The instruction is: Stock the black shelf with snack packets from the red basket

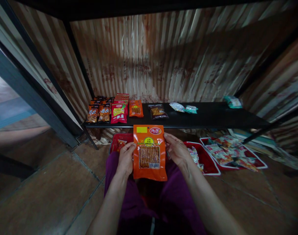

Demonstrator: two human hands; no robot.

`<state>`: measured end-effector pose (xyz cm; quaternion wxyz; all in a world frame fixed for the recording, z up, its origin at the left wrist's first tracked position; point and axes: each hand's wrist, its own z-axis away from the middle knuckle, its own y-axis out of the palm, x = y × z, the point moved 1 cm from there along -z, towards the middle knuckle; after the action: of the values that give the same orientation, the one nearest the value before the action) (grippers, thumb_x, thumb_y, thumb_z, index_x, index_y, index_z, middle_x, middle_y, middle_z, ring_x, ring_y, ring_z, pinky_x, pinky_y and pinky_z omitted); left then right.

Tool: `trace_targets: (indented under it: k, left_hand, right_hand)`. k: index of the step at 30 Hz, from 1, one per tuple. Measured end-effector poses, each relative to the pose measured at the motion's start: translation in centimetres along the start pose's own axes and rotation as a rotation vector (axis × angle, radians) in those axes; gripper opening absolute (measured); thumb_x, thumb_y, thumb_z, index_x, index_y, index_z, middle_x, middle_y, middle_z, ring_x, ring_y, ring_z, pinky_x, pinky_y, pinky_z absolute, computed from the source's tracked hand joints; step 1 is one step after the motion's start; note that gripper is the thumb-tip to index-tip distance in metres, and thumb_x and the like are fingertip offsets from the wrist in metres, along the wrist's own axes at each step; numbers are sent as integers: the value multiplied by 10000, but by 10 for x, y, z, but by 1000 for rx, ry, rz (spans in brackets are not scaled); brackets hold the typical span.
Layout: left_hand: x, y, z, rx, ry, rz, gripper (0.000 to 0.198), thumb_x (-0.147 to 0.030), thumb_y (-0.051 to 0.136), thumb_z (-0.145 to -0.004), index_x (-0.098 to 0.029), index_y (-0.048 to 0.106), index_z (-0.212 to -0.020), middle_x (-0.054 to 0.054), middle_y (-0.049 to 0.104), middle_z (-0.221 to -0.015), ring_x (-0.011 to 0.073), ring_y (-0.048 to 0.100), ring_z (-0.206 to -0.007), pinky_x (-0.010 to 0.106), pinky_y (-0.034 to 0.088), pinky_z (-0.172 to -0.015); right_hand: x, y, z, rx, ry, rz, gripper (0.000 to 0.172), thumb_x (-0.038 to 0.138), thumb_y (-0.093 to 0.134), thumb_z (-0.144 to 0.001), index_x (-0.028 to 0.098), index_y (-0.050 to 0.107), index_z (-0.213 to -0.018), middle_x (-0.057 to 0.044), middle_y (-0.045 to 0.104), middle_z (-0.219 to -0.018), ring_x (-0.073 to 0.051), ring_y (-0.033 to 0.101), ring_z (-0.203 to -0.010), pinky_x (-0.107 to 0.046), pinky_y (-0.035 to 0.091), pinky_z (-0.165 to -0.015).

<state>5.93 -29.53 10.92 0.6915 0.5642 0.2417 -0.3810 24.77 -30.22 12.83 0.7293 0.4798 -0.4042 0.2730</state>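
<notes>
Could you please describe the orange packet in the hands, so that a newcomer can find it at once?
Find the long black shelf, then look just below it in the picture. There the left hand and right hand hold an orange packet by its sides, a yellow rectangle at its top left. Unlike the similar orange pack on the shelf, it is held.

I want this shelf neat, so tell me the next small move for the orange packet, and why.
Probably ease the orange packet forward toward its lookalike on the shelf: the left grip and right grip hold its sides, and the red bags there are grouped together, suggesting like goes with like.
</notes>
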Motion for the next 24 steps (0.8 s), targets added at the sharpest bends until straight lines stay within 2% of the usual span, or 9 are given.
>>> trace_targets:
  k: [3,7,10,13,19,24]
  left_hand:
    - [-1,-1,1,-11,-13,-6,279,-291,777,-525,-147,629,-711,-33,607,-597,78,525,-515,203,391,-548]
    - [-3,-1,3,-56,-14,-7,316,-287,800,-494,-150,618,-713,-68,534,-539,44,439,-447,178,306,-458]
    - [-4,-2,5,-18,-15,7,332,-292,806,-514,-154,627,-756,-70,520,-557,34,412,-443,169,271,-425]
    - [-1,-6,5,39,-6,13,311,-275,798,-543,-158,644,-787,-44,570,-629,40,452,-485,162,312,-443]
    - [0,-11,8,167,-4,-66,264,-258,739,-634,-155,697,-873,6,643,-723,66,534,-581,172,410,-559]
    - [-5,-4,14,170,-2,-81,271,-245,747,-595,-147,708,-844,46,694,-779,126,609,-670,226,450,-655]
  right_hand:
    - [0,8,-1,-6,-36,-10,247,280,852,-511,201,700,-690,21,703,-623,-91,595,-513,-181,479,-477]
    - [-3,18,0,-28,-43,-63,215,254,831,-525,191,663,-644,48,667,-570,-80,560,-478,-187,458,-481]
    - [-4,22,-1,16,-39,-119,223,216,823,-518,197,618,-603,73,642,-552,-78,556,-493,-191,477,-528]
    - [-4,21,-5,55,-20,-117,234,218,816,-534,206,601,-625,78,636,-559,-93,565,-503,-219,495,-558]
    - [-7,14,-18,7,35,-106,193,240,768,-626,211,590,-696,36,678,-611,-169,645,-596,-328,544,-676]
    - [-8,18,-22,3,86,-136,142,227,730,-672,207,602,-732,10,700,-636,-201,674,-642,-359,558,-693]
